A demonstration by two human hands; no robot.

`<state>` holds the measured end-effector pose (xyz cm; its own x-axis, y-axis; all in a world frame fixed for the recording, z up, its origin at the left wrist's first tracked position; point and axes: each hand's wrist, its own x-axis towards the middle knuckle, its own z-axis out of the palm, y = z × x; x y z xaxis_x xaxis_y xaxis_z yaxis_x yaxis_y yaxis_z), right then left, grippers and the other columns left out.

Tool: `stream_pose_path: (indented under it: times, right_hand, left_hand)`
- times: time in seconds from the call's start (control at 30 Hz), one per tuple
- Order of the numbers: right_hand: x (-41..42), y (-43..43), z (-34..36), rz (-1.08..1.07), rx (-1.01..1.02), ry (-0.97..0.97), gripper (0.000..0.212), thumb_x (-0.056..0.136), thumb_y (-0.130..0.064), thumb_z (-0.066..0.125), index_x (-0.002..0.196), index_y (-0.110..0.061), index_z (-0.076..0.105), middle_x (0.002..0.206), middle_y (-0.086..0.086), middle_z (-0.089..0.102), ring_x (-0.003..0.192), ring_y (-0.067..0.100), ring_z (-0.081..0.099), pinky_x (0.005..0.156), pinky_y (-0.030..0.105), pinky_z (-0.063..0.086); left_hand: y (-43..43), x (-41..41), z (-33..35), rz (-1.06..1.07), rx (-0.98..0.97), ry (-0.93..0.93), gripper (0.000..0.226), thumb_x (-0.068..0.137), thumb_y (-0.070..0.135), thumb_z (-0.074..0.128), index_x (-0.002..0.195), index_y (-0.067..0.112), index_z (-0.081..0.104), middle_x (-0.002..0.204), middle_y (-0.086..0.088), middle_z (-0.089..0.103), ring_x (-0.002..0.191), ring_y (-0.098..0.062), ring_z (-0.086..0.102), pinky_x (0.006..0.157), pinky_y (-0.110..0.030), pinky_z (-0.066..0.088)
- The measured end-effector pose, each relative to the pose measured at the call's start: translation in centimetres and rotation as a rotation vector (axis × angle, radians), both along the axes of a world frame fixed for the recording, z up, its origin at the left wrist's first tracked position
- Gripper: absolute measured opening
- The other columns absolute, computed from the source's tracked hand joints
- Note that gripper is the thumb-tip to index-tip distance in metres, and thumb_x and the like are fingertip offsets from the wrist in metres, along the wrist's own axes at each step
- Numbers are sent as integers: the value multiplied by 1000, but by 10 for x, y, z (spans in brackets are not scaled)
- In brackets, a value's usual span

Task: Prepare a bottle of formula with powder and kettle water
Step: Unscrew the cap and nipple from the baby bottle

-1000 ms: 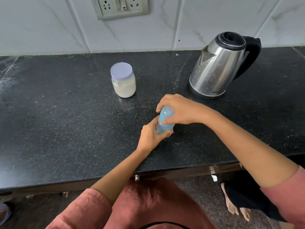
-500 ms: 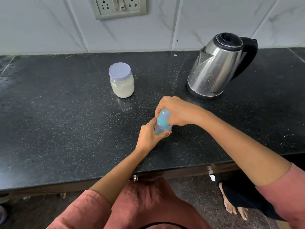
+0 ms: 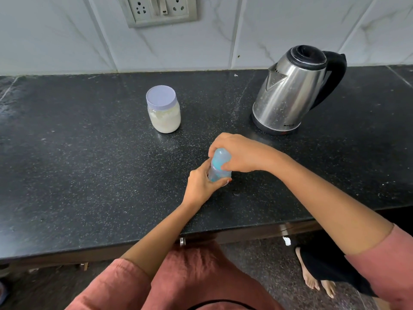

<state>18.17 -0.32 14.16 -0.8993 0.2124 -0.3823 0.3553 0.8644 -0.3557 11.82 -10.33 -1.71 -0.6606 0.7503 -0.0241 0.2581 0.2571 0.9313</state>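
Now bottle upright, cap up; left hand fingers clamped on body, right hand on cap.

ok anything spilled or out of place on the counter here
Nothing stands out. The jar stands upright with its lid on, the kettle sits upright and shut, and the bottle is upright between the left hand and right hand. Only small specks mark the counter; no puddle shows.

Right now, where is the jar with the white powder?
In the head view, the powder jar stands upright on the black counter, left of the kettle, beyond and left of the hands, below the wall socket.
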Motion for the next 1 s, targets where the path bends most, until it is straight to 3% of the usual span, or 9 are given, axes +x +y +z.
stream_pose_path:
  times: [0.1,0.17,0.33,0.47,0.57,0.7,0.77,0.93,1.0]
  right_hand:
    - [4,-1,-7,-87,59,73,52,81,-39,63,127,-28,44,133,-1,39,119,22,42,84,34,38]
    - [4,0,-8,-138,168,105,52,80,-43,63,126,-27,45,127,1,43,114,24,47,76,33,33]
    - [5,2,-6,-131,125,135,49,80,-25,67,124,-25,48,125,1,46,111,22,49,75,30,35]
    - [9,8,3,-153,26,206,48,74,-16,72,118,-24,54,119,1,49,107,20,50,86,33,43]
    - [15,23,13,-198,-32,251,48,72,-17,74,116,-25,57,113,0,44,99,13,44,85,26,36]
    - [30,53,16,-355,-86,339,51,71,-14,74,118,-24,57,118,6,48,104,19,50,90,28,38]
    - [39,69,6,-459,-86,356,56,71,-11,75,122,-20,55,123,8,51,111,22,51,93,32,40]
    - [56,93,-44,-687,-2,309,53,72,-2,72,120,-13,54,127,12,50,113,27,49,83,31,46]
    - [59,94,-64,-714,29,281,52,72,-1,71,120,-13,54,127,12,48,114,28,48,88,36,47]
  left_hand:
    - [0,0,0,6,-7,6,54,70,27,78,118,29,54,90,17,66,89,-2,64,82,-31,54]
    - [-1,0,0,-1,2,3,56,70,27,78,120,29,54,93,19,65,92,-2,63,84,-30,53]
    - [0,0,-2,-15,26,-3,61,70,27,79,125,23,53,104,12,65,100,-8,62,89,-31,51]
    - [0,0,-3,-13,22,13,64,70,30,80,127,23,51,105,20,59,101,-1,58,85,-18,45]
    - [0,0,-3,-11,24,7,69,70,30,80,130,24,49,110,23,55,104,4,54,86,-11,40]
    - [0,1,-5,4,45,18,63,69,28,81,125,30,52,104,35,54,101,10,53,84,0,37]
    - [-1,2,-7,7,55,23,61,70,28,80,124,32,52,101,36,55,99,11,53,84,0,38]
    - [0,3,-8,13,64,10,62,71,29,79,126,34,50,105,36,54,102,12,52,86,0,37]
    - [0,4,-9,19,61,12,62,71,29,79,125,35,49,105,37,53,102,10,52,85,1,37]
